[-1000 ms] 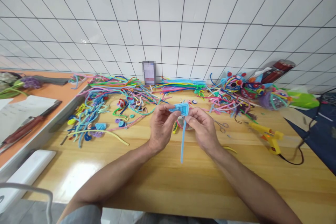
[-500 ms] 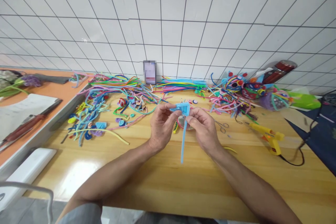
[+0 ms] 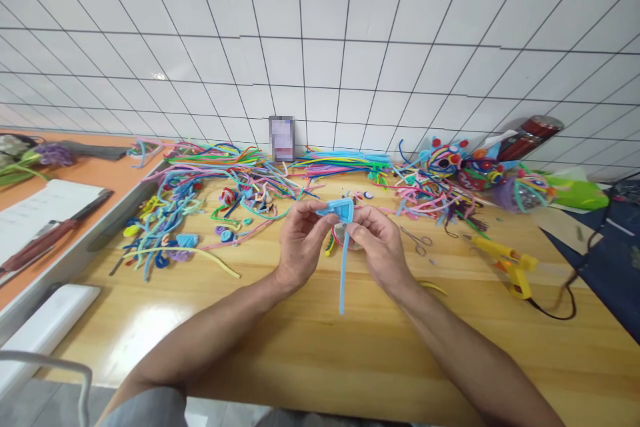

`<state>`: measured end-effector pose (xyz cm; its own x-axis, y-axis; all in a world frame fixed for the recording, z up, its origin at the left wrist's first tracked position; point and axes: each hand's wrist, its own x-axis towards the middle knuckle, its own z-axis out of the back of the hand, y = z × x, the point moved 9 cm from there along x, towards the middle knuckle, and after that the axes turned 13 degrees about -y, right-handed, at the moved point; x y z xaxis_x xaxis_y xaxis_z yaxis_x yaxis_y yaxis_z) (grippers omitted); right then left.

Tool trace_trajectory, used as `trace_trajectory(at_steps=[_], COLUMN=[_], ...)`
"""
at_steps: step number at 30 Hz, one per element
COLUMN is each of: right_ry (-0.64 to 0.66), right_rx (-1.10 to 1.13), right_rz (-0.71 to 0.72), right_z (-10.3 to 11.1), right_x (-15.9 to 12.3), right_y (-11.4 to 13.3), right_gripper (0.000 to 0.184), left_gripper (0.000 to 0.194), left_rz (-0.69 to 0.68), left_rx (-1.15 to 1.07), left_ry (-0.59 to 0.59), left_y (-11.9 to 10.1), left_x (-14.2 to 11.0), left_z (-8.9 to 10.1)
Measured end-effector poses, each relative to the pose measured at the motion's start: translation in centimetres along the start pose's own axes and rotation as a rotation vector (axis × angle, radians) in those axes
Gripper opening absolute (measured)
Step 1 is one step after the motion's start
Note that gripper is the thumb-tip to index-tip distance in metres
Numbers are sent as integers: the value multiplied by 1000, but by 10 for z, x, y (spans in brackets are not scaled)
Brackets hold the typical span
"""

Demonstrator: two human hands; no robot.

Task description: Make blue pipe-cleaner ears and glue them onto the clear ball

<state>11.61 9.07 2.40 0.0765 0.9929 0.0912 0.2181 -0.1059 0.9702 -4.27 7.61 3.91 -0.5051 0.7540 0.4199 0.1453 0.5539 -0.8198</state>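
Both hands hold one light-blue pipe cleaner (image 3: pixel 343 260) above the wooden table (image 3: pixel 310 340). Its upper end is wound into a small flat triangle between the fingertips, and a straight tail hangs down toward me. My left hand (image 3: pixel 299 243) pinches the triangle's left corner with thumb and forefinger. My right hand (image 3: pixel 379 245) pinches its right side, fingers curled. A small round red-and-white thing lies on the table just behind the hands, mostly hidden.
Loose coloured pipe cleaners (image 3: pixel 210 193) sprawl across the back of the table. Small scissors (image 3: pixel 419 239) and a yellow glue gun (image 3: pixel 505 260) with a black cord lie to the right. Finished pipe-cleaner figures (image 3: pixel 465 170) stand at the back right. Pliers (image 3: pixel 50 237) rest on the orange table at left.
The hands and the blue triangle stay almost where they were; the fingers have shifted slightly on it. The view has drifted a little.
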Motion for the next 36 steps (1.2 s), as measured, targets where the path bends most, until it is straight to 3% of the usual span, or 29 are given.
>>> trace_trajectory(at_steps=[10,18,36], right_ry=[1,-10,-52], right_rx=[2,38,-19], right_rz=[-25,-50,-38], right_z=[1,4,2], right_x=[2,6,-1], right_y=[-9,-13,8], right_gripper=[15,14,18], left_gripper=[29,33,36], left_rz=[15,148,136], left_rx=[45,32,-77], left_ry=[-23,-5,85], left_y=[8,23,9], left_x=[3,-3,-1], left_z=[3,3,-9])
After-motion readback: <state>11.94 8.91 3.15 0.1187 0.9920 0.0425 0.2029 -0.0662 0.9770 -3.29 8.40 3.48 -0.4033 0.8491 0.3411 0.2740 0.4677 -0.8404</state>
